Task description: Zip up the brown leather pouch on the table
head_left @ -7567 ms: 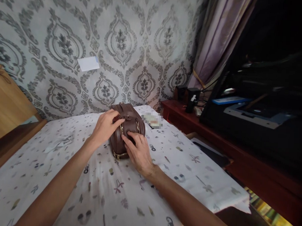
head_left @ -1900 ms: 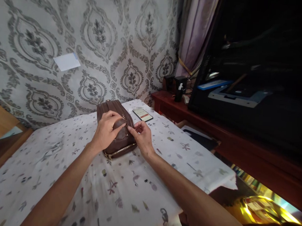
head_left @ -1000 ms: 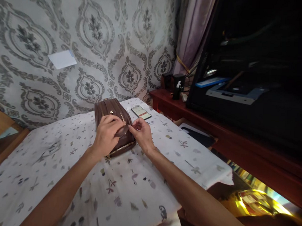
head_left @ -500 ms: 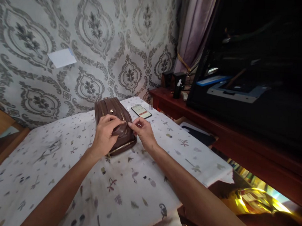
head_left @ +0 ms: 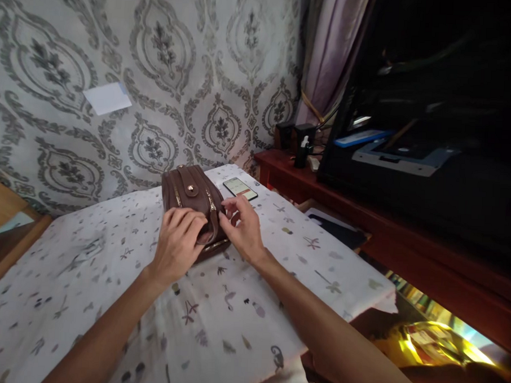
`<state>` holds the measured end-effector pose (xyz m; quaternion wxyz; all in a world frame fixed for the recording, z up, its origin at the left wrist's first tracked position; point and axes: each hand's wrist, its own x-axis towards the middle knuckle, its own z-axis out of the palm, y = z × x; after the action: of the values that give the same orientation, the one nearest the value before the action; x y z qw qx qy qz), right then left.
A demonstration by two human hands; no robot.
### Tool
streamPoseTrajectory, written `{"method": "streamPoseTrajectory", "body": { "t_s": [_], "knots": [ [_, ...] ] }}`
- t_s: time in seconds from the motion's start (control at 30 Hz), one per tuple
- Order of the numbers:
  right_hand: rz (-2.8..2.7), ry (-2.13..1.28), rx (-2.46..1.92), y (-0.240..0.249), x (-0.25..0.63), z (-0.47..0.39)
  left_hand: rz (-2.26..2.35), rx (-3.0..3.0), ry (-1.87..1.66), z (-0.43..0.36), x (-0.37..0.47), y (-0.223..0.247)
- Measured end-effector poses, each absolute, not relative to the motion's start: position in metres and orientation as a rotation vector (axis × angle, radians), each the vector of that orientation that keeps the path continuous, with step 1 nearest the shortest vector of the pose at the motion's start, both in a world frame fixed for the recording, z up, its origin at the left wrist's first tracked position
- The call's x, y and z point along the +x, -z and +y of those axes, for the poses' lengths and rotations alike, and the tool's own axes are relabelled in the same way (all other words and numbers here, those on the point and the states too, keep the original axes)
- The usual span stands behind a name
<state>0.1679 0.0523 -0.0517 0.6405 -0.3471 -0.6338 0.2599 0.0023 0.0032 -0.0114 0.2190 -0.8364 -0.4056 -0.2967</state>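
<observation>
A brown leather bag [head_left: 199,176] with gold zips and a round gold stud lies on the patterned white cloth. My left hand [head_left: 179,236] is closed over its near left part, fingers curled on the leather by a zipped pocket. The zip pull [head_left: 213,205] hangs on the right-hand zip, between my two hands. At the bag's right edge is my right hand [head_left: 243,227], its thumb and forefinger bent close together on the leather there. The near end of the bag is partly covered by my left hand.
A phone [head_left: 240,187] with a lit screen lies beyond the bag. The white tablecloth [head_left: 249,338] ends at a front right edge. To the right stand a red-brown cabinet [head_left: 277,165], a small dark bottle [head_left: 302,154] and a large dark screen [head_left: 432,109]. Patterned wallpaper closes off the back.
My right fingers have moved off the zip to the bag's right edge. My left hand has slid slightly toward me, and more of the bag's top with its zips now shows.
</observation>
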Motion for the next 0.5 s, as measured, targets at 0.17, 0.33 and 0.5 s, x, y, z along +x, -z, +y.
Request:
{"method": "streamPoseTrajectory", "body": {
  "t_s": [0.17, 0.33, 0.5],
  "knots": [
    [-1.728, -0.208, -0.631, 0.060, 0.167, 0.048, -1.086, -2.269, 0.697, -0.001, -0.005, 0.014],
    [-1.865, -0.046, -0.602, 0.069, 0.167, 0.053, -1.036, -2.200, 0.719, 0.001, -0.004, 0.020],
    [-1.805, -0.085, -0.587, 0.064, 0.168, 0.048, -0.993, -2.147, 0.762, 0.004, -0.003, 0.028]
  ]
}}
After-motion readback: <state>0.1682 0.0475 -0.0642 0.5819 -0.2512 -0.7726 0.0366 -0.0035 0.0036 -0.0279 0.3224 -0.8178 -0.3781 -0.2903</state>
